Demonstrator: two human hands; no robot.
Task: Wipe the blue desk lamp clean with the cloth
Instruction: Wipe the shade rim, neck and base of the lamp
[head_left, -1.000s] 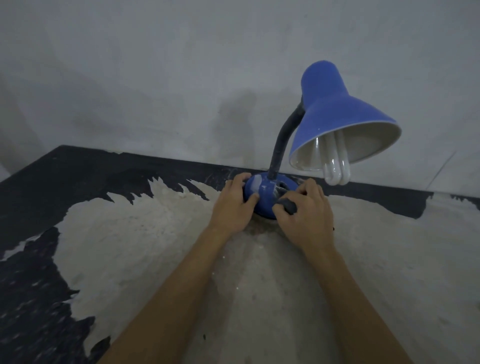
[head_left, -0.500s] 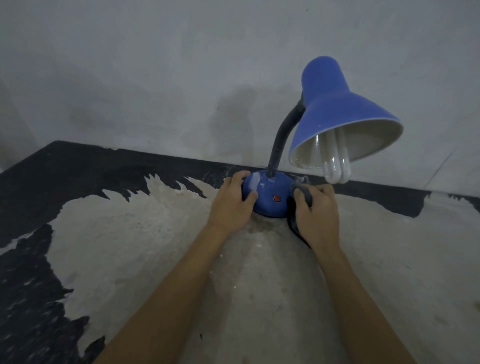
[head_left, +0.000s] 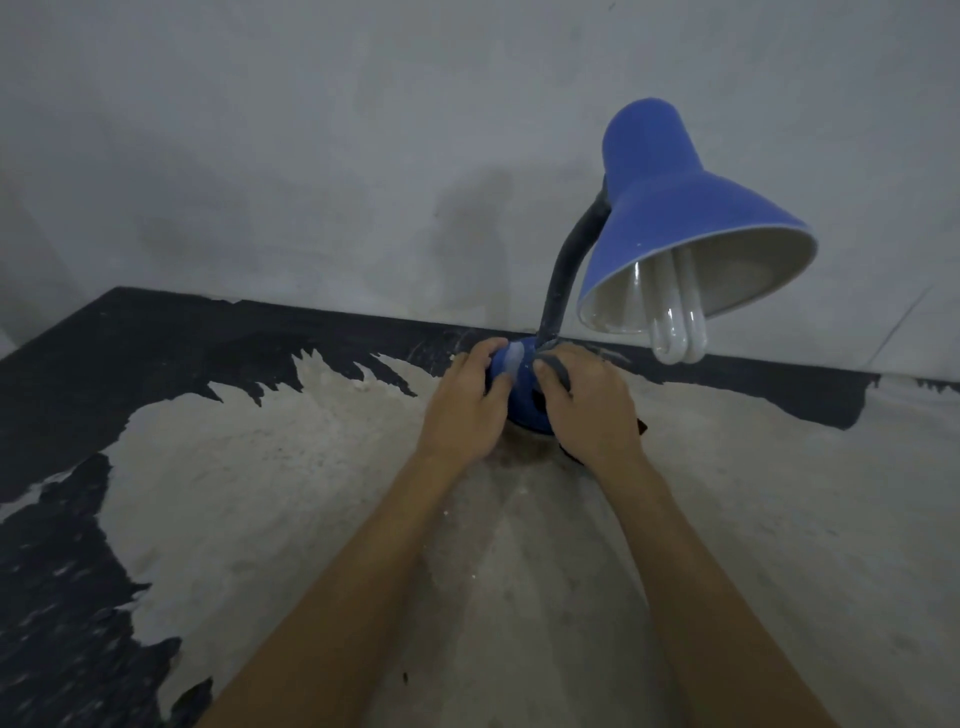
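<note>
The blue desk lamp stands at the back of the table, its shade (head_left: 675, 228) raised to the right on a black bendable neck (head_left: 569, 270) with a white bulb (head_left: 678, 332) hanging out. Its round blue base (head_left: 522, 400) sits between my hands. My left hand (head_left: 467, 410) grips the base's left side. My right hand (head_left: 592, 405) presses a dark cloth (head_left: 558, 370) on the top and right of the base; most of the cloth is hidden under the hand.
The table top (head_left: 322, 493) is worn pale with black paint left at the back and left edges. A grey wall (head_left: 311, 156) rises right behind the lamp. The lamp shade overhangs the space to the right of my hands.
My right hand with the cloth has slid from the base's right side up onto its top, near the neck, covering the red switch. The left hand has stayed on the base.
</note>
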